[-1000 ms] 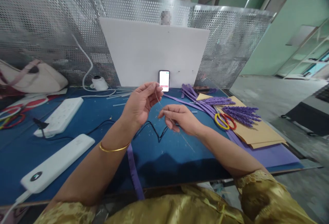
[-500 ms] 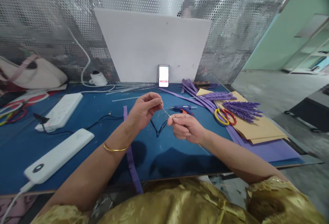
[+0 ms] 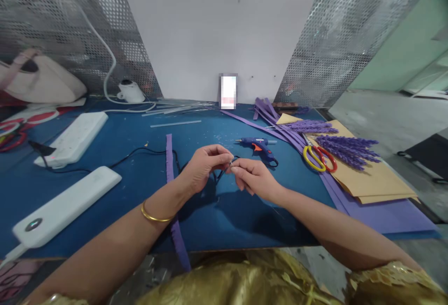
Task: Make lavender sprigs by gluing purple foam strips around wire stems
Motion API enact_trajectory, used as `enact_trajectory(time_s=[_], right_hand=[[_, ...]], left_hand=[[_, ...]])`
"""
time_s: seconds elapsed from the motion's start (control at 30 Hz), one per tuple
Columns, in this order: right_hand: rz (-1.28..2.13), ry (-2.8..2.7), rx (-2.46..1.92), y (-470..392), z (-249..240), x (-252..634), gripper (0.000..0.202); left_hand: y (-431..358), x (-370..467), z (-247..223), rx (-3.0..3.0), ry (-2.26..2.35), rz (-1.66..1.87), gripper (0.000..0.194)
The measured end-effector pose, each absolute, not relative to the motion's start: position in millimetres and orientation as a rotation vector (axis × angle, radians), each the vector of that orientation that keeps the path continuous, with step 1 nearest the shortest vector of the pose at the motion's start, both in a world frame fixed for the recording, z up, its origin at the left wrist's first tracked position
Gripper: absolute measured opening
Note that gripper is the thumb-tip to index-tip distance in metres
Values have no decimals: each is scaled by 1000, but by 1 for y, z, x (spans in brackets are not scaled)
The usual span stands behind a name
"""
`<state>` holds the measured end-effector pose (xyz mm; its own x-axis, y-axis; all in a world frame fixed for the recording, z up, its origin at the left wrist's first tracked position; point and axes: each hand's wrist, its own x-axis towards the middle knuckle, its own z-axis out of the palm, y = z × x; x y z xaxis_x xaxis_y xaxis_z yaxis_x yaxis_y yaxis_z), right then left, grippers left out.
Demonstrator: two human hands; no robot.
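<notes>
You can read no words, brands or numbers here. Well to the left of your left hand (image 3: 206, 167), the long white device (image 3: 73, 202) bears a round dark badge (image 3: 34, 224) with a pale mark, too small for you to make out. Beyond your two hands, the phone (image 3: 228, 92) shows you a white screen with a pinkish band low down, pixelated past reading. On the blue glue gun (image 3: 259, 144), beyond your right hand (image 3: 257, 179), you cannot make out any lettering.

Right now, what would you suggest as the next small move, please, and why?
Perhaps free the right hand to fetch the purple strip that passes beneath the left wrist: the left hand pinches the same thin strand, so it could probably hold that alone.
</notes>
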<state>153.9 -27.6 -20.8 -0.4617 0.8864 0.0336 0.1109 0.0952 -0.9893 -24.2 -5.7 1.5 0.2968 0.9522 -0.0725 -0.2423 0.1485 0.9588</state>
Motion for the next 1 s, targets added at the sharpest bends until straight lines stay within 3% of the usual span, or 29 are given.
enact_trajectory(time_s=[0.43,1.0], right_hand=[[1238,-1712,-1111,-25,-25,151,24],[1348,-1709,-1062,-23,-20,155,25]], left_hand=[[-10,-18,-9,1295,1149,1103,32],[-14,-14,-8,1128,1135,1265,26]])
